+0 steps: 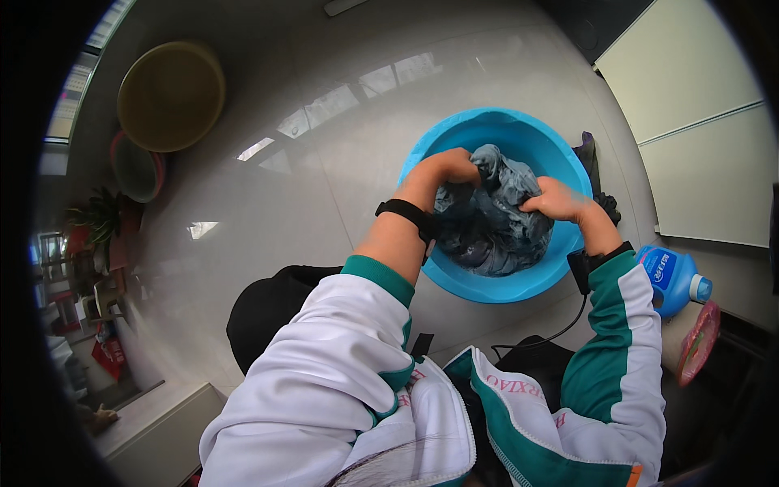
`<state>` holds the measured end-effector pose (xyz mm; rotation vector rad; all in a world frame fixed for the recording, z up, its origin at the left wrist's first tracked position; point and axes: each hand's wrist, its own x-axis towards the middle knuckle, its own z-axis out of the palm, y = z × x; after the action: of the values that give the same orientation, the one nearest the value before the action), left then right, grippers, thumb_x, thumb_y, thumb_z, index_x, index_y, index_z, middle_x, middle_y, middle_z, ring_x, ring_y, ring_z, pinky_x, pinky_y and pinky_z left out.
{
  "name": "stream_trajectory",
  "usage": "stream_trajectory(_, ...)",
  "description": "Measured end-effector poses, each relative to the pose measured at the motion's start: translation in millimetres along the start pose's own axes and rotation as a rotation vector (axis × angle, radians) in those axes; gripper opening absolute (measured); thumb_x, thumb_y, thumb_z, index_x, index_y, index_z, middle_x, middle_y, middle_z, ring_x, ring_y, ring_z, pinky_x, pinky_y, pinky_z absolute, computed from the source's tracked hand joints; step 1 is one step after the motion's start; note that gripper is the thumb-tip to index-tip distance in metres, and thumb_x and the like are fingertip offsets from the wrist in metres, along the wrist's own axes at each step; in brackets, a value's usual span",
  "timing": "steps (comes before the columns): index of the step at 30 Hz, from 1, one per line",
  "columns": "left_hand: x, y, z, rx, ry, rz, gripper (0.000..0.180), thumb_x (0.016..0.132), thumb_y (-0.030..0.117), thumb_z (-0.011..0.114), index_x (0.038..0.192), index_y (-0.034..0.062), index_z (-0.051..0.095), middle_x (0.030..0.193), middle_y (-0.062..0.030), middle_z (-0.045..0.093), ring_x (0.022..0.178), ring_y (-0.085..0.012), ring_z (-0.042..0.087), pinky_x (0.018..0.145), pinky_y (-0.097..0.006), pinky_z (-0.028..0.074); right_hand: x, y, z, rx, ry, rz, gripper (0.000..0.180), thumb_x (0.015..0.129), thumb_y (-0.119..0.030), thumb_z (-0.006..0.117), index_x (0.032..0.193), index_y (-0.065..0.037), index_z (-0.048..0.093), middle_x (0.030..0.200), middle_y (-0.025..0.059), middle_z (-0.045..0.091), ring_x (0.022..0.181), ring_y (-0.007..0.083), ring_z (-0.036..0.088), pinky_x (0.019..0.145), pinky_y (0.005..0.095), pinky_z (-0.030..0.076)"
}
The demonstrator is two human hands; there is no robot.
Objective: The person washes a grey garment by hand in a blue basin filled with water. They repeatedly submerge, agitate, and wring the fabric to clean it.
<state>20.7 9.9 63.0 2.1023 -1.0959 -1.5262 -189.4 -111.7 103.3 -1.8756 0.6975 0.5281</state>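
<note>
A wide blue basin (454, 280) rests on the tiled floor in front of me. Inside it lies a wet grey-blue garment (503, 219), bunched up in dark water. My left hand (458, 166) reaches over the basin's left rim and grips the far left part of the cloth; its fingertips are partly hidden by the folds. On the right, my right hand (556, 199) pinches the garment's right edge between thumb and fingers. The cloth is raised a little between both hands, while its lower part stays down in the basin.
A blue detergent bottle (667, 280) stands right of the basin, beside a pink round object (698, 345). Dark cloth (596, 166) lies by the basin's right rim. White cabinets (706, 162) line the right. A yellowish basin (170, 97) and a smaller basin (138, 168) sit far left.
</note>
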Motion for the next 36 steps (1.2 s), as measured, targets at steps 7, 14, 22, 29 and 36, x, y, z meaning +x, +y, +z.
stream_trajectory(7, 10, 12, -17, -0.589, 0.178, 0.065, 0.039, 0.074, 0.022, 0.066, 0.104, -0.0034, 0.067, 0.100, -0.0141, 0.068, 0.093, -0.0233, 0.063, 0.083, -0.033, 0.048, 3, -55, -34, 0.711, 0.299, -0.391, 0.030, 0.080, -0.014, 0.066, 0.105, 0.004, 0.065, 0.099, 0.0069, 0.067, 0.092, 0.0172, 0.061, 0.088, 0.0296, 0.045)
stream_trajectory(14, 52, -2, 22, -0.265, 0.189, 0.047, 0.050, 0.070, 0.038, 0.068, 0.098, -0.0027, 0.069, 0.101, -0.0213, 0.068, 0.098, -0.0340, 0.064, 0.083, -0.038, 0.049, 56, -15, -25, 0.124, 0.333, -0.169, 0.031, 0.079, -0.020, 0.063, 0.101, 0.001, 0.066, 0.095, 0.0086, 0.068, 0.088, 0.0200, 0.061, 0.083, 0.0309, 0.046)
stream_trajectory(22, 79, -4, 62, 0.126, -0.041, -0.102, 0.053, 0.069, 0.036, 0.068, 0.109, 0.0010, 0.067, 0.117, -0.0202, 0.062, 0.108, -0.0351, 0.059, 0.089, -0.041, 0.048, 81, 74, 4, -0.025, 0.035, 0.151, 0.053, 0.086, -0.035, 0.058, 0.128, -0.003, 0.052, 0.126, 0.0139, 0.057, 0.113, 0.0267, 0.054, 0.098, 0.0356, 0.040)
stream_trajectory(29, 44, 6, 54, 0.307, -0.375, -0.231, 0.059, 0.077, 0.031, 0.064, 0.129, 0.0052, 0.055, 0.139, -0.0178, 0.048, 0.125, -0.0375, 0.047, 0.102, -0.045, 0.040, 48, 53, 25, -0.033, -0.198, 0.351, 0.068, 0.088, -0.050, 0.053, 0.131, 0.002, 0.048, 0.128, 0.0220, 0.053, 0.114, 0.0323, 0.054, 0.088, 0.0392, 0.048)
stream_trajectory(36, 26, 5, 61, 0.503, -0.507, -0.143, 0.059, 0.075, 0.031, 0.066, 0.126, 0.0031, 0.057, 0.135, -0.0188, 0.051, 0.123, -0.0354, 0.050, 0.100, -0.044, 0.042, 3, 16, 37, -0.252, -0.298, 0.174, 0.078, 0.086, -0.057, 0.053, 0.117, 0.014, 0.054, 0.118, 0.0298, 0.058, 0.109, 0.0382, 0.057, 0.094, 0.0407, 0.044)
